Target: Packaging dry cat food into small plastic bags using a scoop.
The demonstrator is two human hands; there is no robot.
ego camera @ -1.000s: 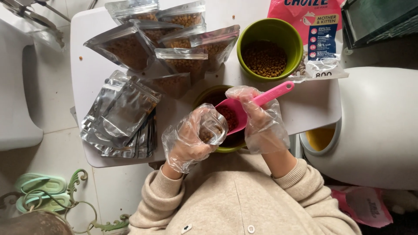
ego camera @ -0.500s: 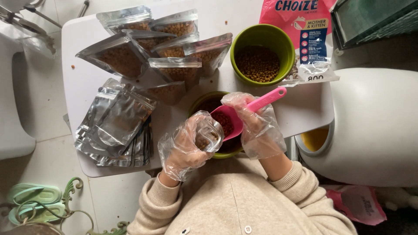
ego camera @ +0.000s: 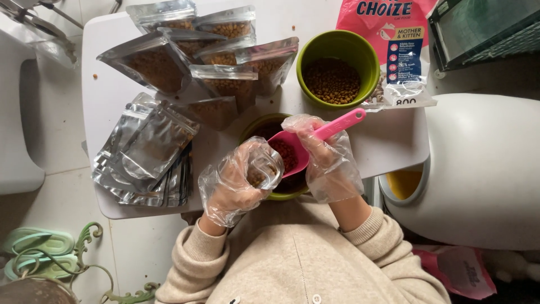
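Both my hands wear clear plastic gloves. My right hand (ego camera: 329, 163) grips a pink scoop (ego camera: 306, 143) loaded with brown pellets, tilted toward my left hand. My left hand (ego camera: 239, 180) is closed around a small clear pouch (ego camera: 264, 169) that holds some pellets, just over a green bowl (ego camera: 284, 194) near the table's front edge. A second green bowl (ego camera: 337, 70) full of pellets stands farther back. Several filled pouches (ego camera: 219, 62) lie at the back left, and a stack of flat silver pouches (ego camera: 149, 155) lies left of my hands.
A pink feed bag (ego camera: 394, 34) lies at the back right of the small white table (ego camera: 112, 101). A large white bin (ego camera: 484, 169) stands to the right. A dark crate (ego camera: 484, 28) sits at the top right. A green metal stand (ego camera: 50, 253) is on the floor at left.
The scoop has tipped a little closer to the pouch in my left hand. Both hands stay over the near bowl.
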